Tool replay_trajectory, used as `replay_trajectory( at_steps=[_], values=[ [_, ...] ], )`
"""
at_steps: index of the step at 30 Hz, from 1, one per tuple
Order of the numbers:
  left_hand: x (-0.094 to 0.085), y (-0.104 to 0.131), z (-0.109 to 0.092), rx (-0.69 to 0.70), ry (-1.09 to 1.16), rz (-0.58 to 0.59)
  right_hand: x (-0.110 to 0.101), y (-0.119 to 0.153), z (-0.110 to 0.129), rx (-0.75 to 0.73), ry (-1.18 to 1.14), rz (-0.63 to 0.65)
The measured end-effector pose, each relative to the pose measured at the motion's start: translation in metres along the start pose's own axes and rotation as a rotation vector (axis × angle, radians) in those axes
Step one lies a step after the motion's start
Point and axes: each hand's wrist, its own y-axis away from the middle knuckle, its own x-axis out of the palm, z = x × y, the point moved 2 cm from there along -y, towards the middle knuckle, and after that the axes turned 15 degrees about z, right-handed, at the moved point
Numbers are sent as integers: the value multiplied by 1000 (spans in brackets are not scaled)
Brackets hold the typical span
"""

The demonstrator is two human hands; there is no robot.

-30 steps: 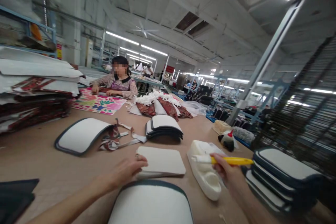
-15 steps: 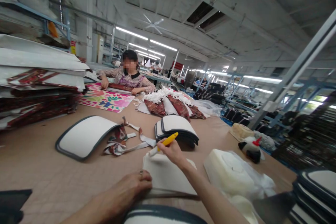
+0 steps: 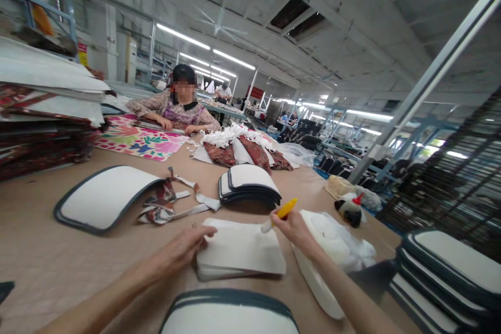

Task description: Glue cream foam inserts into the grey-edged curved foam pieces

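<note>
A stack of white rectangular sheets [image 3: 238, 250] lies on the brown table in front of me. My left hand [image 3: 191, 244] rests at the stack's left edge, its fingers on the top sheet and holding nothing that I can see. Above the stack's right part, my right hand [image 3: 290, 225] is closed round a yellow brush [image 3: 285, 209], whose pale head points down and left towards the top sheet. Dark-edged curved white panels [image 3: 250, 182] are piled just behind the stack, and another such pile [image 3: 230, 313] stands at the near edge.
One curved panel [image 3: 109, 195] and fabric scraps [image 3: 168, 206] lie to the left. A plastic-wrapped white container [image 3: 329, 237] is beside my right forearm. More panels [image 3: 450, 266] are stacked at right. A person [image 3: 183, 99] sits across the table [image 3: 70, 266].
My right hand has moved with the brush from the stack's back left to its right side. My left hand has shifted up along the left edge. The view has swung slightly right.
</note>
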Motion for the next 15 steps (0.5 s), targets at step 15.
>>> replay_trajectory(
  at_steps=[15],
  values=[
    [-9,-9,7,-60,13,73,34,39,17,-43,-92,191]
  ],
)
